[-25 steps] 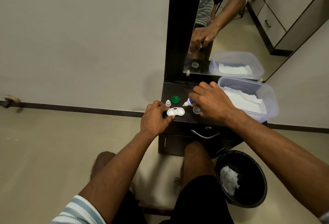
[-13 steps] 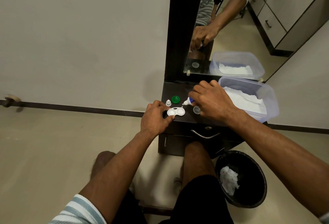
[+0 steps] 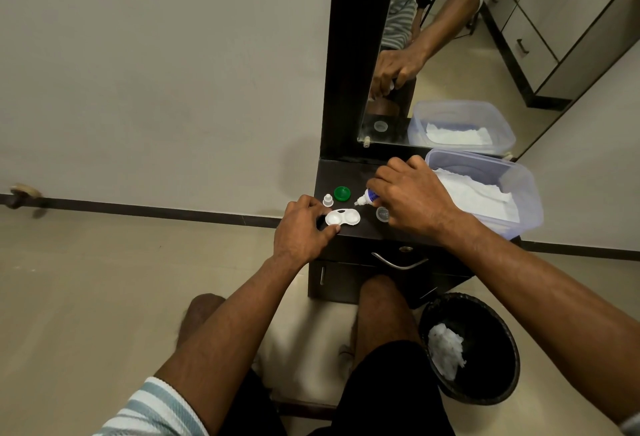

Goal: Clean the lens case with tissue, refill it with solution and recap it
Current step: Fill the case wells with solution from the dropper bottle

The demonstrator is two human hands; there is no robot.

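Seen from the head camera, a person seated at a small dark dresser (image 3: 349, 176) steadies an open white lens case (image 3: 343, 218) lying flat near the front edge of its top, the left hand (image 3: 301, 227) pinching the case's left end between thumb and fingers. The right hand (image 3: 414, 198) is closed around a small solution bottle (image 3: 367, 198), tilted so its white nozzle points down and left, just above the case's right well and apart from it. Behind the case, a green cap (image 3: 342, 193) and a small white bottle cap (image 3: 327, 200) sit side by side; a clear cap (image 3: 382, 214) lies to the right of the case, partly under the right hand. A clear plastic tub (image 3: 519, 189) holding white tissue (image 3: 474, 193) stands at the dresser's right end, against the mirror (image 3: 450, 54). On the floor at right, a black bin (image 3: 498, 331) holds crumpled tissue (image 3: 445, 349).
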